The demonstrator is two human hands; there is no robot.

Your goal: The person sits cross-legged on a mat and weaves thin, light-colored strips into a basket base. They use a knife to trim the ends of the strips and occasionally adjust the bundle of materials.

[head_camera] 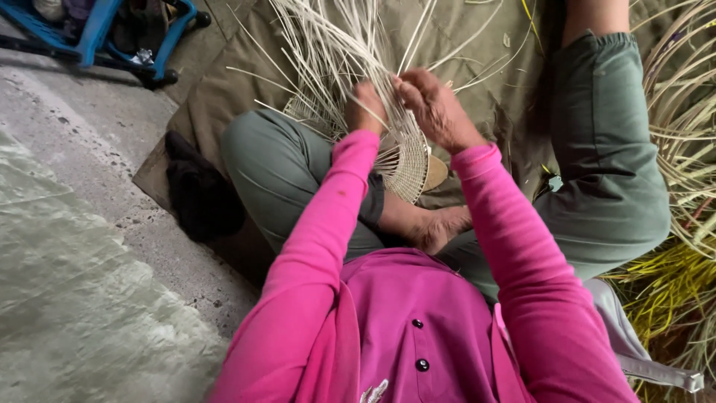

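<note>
Sitting cross-legged on the ground, the person fills the lower middle of the frame with a pink buttoned top [418, 328], both pink sleeves reaching up and away toward the centre. Just beyond the chest, a bare foot [436, 227] rests tucked between grey-green trousered legs [611, 186], one knee at centre left, the other rising along the right side.

Above the foot sits the half-woven basket [406, 160], a pale round piece of tight weave at its lower edge, tilted on its side just above the lap. Its unwoven pale strips [343, 45] fan upward from it toward the top centre of the frame.

Both hands work close together at the basket's upper rim. The left hand [365, 108] is curled shut around a bunch of the strips, fingers hidden among them. The right hand [436, 112] is just beside it, its fingers pinched on strips at the same spot; the two nearly touch.

Under the work lies an olive cloth [477, 67] spread over the grey concrete floor [82, 127]. A dark bundle of fabric [198, 194] lies at the cloth's left edge. Farther off, loose pale and yellow-green reeds [682, 149] pile along the right edge, and a blue metal frame [97, 33] stands at the upper left corner.
</note>
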